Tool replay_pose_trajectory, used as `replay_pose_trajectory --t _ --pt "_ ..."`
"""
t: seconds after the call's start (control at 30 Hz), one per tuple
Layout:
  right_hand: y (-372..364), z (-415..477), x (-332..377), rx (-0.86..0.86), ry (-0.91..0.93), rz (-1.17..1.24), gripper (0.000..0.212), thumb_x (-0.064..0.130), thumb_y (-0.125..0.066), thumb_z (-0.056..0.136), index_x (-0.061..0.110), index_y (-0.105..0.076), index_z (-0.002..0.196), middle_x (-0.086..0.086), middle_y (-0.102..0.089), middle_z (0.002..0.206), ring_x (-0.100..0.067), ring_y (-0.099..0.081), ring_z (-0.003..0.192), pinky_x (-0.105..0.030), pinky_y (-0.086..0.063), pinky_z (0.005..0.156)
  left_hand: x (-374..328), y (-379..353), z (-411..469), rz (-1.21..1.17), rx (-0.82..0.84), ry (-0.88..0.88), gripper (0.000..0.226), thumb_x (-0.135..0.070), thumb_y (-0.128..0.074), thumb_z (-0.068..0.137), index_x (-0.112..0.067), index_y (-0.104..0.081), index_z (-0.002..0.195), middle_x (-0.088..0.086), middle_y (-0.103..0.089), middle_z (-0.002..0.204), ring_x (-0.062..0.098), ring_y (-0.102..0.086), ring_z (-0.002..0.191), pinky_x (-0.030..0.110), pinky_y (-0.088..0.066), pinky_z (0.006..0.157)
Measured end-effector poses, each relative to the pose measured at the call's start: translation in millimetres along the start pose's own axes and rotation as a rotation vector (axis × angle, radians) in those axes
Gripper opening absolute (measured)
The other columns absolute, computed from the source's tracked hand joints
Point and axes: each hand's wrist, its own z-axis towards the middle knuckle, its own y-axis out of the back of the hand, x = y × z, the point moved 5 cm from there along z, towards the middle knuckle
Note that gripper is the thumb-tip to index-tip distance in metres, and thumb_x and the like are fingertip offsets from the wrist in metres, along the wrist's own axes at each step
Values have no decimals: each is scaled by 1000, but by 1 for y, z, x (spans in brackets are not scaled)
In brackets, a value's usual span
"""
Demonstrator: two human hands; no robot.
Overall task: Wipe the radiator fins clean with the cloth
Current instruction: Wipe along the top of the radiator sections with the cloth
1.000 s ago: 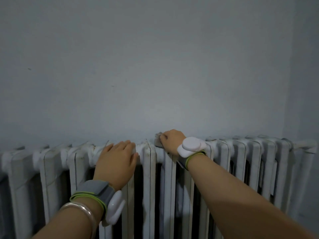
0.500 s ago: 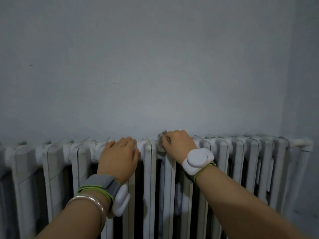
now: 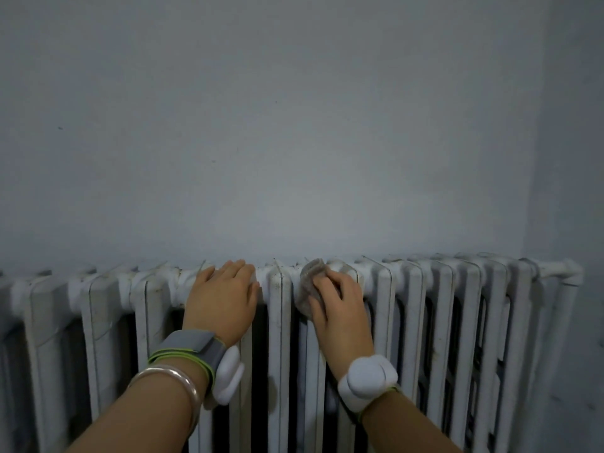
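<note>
Since the earlier frames, the right hand has slid from the crest of the radiator down onto the front face of a fin, and more of the grey cloth now shows beyond its fingertips. That hand lies knuckles up with its fingers bent over the cloth, gripping it and pressing it against the upper part of the fin. The cloth is bunched, projecting above and to the left of the fingers and reaching the rounded top of the fin. One fin stands between the two hands. To the left of it, the left hand remains where it was, laid flat over the radiator's top with its fingers straight and held together, holding nothing; its fingertips reach the back edge of the crest. A grey strap edged in green circles the left wrist and carries a white sensor pod, with a silver bangle just behind it on the forearm. A second white pod sits on the right wrist. White painted fins run to either side of both hands, with dark gaps between them and dark specks along their tops. Behind the hands rises a plain pale wall.
</note>
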Motion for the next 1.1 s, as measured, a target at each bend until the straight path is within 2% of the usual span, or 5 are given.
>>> replay_pose_trajectory --t 0.4,0.57,0.77,0.87,1.1 --pt "-31 -72 -34 221 -137 135 28 14 -60 87 25 -52 112 -7 -47 117 -32 -54 104 -48 -51 82 -1 1 -1 -32 -27 -5 73 -46 -1 81 -21 -51 128 -3 -53 134 15 -48 124 35 -24 109" --pt "-21 -74 -30 453 -61 177 25 25 -42 91 13 -59 105 8 -37 101 -5 -47 90 -21 -44 83 -2 4 0 -49 -13 15 71 -46 -2 78 -22 -53 122 -3 -56 127 17 -51 118 34 -25 106" --pt "28 -3 -9 107 -72 253 21 27 -53 85 18 -61 102 9 -51 98 0 -49 90 -1 -32 81 -1 5 -2 -29 -43 -19 61 -42 -17 82 -16 -63 114 2 -65 118 22 -62 106 38 -40 96" --pt "24 50 -7 37 -74 180 25 16 -55 84 15 -64 107 -4 -58 102 -17 -54 96 -11 -34 80 -1 5 -3 14 -51 -61 44 -37 -40 82 -13 -65 108 4 -68 110 25 -66 96 39 -47 88" --pt "-31 111 -21 452 -228 -92 29 15 -46 93 10 -63 116 -12 -63 117 -30 -57 106 -31 -45 85 -1 8 -1 16 -75 -80 31 -31 -53 73 -15 -65 95 2 -68 94 22 -66 81 36 -50 76"
